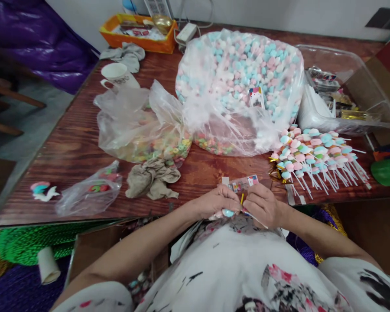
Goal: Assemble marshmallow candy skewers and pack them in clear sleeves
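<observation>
My left hand [223, 202] is closed around a candy skewer, whose pink and blue marshmallow candies [228, 212] show below the fingers. A white stick [257, 219] runs from there under my right hand [261, 204]. The right fingers are pinched together beside a short gold twist tie [242, 198] that stands up between both hands. Part of the tie and the skewer is hidden by the fingers. Just beyond the hands, small printed clear wrappers [243, 183] lie on the table. To the right is a pile of finished-looking candy skewers [315, 151] with white sticks.
A large bag of pastel candies [240, 69] stands at the back, beside a bag of colourful ring candies [143, 130]. A brown cloth [152, 177], a small bag [91, 190], a mug [118, 76], an orange basket [136, 43], a clear bin [344, 56] and green tape [386, 172] surround them.
</observation>
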`<state>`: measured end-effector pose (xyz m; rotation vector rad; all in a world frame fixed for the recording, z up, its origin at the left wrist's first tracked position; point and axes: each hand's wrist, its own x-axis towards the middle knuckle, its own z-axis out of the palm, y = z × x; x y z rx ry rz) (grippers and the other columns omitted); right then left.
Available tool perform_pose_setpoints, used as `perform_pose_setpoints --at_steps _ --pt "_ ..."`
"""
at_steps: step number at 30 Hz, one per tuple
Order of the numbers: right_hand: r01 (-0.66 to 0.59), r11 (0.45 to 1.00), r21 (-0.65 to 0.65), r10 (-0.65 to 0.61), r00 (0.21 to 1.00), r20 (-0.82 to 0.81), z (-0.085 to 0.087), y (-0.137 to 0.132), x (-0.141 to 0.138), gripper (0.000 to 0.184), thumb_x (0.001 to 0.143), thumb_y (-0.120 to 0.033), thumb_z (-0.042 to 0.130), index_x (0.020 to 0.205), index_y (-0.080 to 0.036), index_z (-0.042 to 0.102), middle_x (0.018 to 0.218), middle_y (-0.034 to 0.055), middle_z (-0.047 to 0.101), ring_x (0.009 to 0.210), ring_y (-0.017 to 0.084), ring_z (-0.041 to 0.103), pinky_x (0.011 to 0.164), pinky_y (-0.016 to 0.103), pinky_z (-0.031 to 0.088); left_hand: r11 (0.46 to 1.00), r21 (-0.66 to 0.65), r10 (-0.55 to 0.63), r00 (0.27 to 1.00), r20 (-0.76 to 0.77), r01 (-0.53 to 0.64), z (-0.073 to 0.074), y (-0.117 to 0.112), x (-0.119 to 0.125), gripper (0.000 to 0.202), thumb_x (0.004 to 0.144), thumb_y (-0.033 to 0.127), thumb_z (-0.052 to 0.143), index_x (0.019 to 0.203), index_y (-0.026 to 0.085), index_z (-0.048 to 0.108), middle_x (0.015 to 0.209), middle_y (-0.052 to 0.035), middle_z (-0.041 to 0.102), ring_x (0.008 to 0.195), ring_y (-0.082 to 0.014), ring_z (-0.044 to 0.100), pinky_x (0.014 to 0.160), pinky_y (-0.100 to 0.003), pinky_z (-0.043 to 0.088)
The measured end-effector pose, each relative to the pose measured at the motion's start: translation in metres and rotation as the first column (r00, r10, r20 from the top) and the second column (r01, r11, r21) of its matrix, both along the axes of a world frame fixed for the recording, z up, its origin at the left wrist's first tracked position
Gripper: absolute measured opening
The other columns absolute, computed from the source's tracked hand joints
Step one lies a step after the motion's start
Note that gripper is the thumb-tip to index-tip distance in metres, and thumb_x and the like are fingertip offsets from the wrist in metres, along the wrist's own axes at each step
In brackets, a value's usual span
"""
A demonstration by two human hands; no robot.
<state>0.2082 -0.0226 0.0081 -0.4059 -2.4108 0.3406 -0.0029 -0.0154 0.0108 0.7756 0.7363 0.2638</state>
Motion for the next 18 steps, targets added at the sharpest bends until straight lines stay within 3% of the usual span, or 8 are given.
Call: perform_pose_setpoints --at_steps 5,9,12,15,18 --pt "-0.103 0.98 0.169 0.109 0.994 -0.023 0.002 0.001 0.0 0.019 0.088 -0.015 0.049 0.101 -0.019 0.062 0.078 0.0078 0.064 0.084 0.022 0.055 0.074 0.041 0.049 0.97 -0.112 -0.209 0.976 0.067 0.216 -0.002 0.007 -0.008 0.025 0.062 0.033 0.08 0.068 0.01 0.072 0.048 -0.0007 0.061 0.03 -0.0043 0.039 0.026 -0.014 0.021" --pt "-0.116 0.964 0.238 0.11 0.993 0.036 -0.001 0.006 -0.007 0.013 0.089 -0.02 0.052 0.091 -0.02 0.065 0.076 0.0052 0.064 0.082 0.019 0.056 0.071 0.035 0.048 0.943 -0.098 -0.314 0.948 0.058 0.319 -0.007 0.01 -0.01 0.03 0.06 0.036 0.082 0.07 0.01 0.072 0.053 -0.0017 0.063 0.032 -0.0046 0.04 0.028 -0.015 0.023" --pt "-0.101 0.962 0.252 0.086 0.994 0.071 -0.004 0.009 -0.011 0.012 0.09 -0.023 0.053 0.086 -0.021 0.064 0.075 0.0032 0.063 0.084 0.019 0.055 0.074 0.035 0.046 0.921 -0.005 -0.388 0.92 0.053 0.389 -0.011 0.014 -0.011 0.032 0.065 0.041 0.08 0.071 0.011 0.071 0.053 0.0005 0.06 0.035 -0.0034 0.036 0.031 -0.015 0.023" --pt "-0.047 0.972 0.23 0.025 0.995 0.099 0.001 0.009 -0.013 0.009 0.09 -0.022 0.053 0.086 -0.023 0.062 0.096 0.0044 0.068 0.102 0.021 0.054 0.087 0.042 0.041 0.875 0.161 -0.47 0.881 0.057 0.457 -0.012 0.03 -0.019 0.03 0.067 0.041 0.079 0.076 0.013 0.071 0.06 0.0006 0.06 0.049 -0.0064 0.045 0.043 -0.016 0.035" --pt "-0.015 0.979 0.203 -0.012 0.991 0.13 0.008 0.003 -0.016 0.01 0.09 -0.02 0.053 0.084 -0.023 0.06 0.097 0.0043 0.067 0.1 0.021 0.055 0.085 0.044 0.038 0.796 0.247 -0.558 0.828 -0.053 0.552 0.0 0.056 -0.032 0.029 0.071 0.043 0.075 0.077 0.014 0.073 0.065 -0.0013 0.063 0.057 -0.011 0.053 0.053 -0.02 0.043"
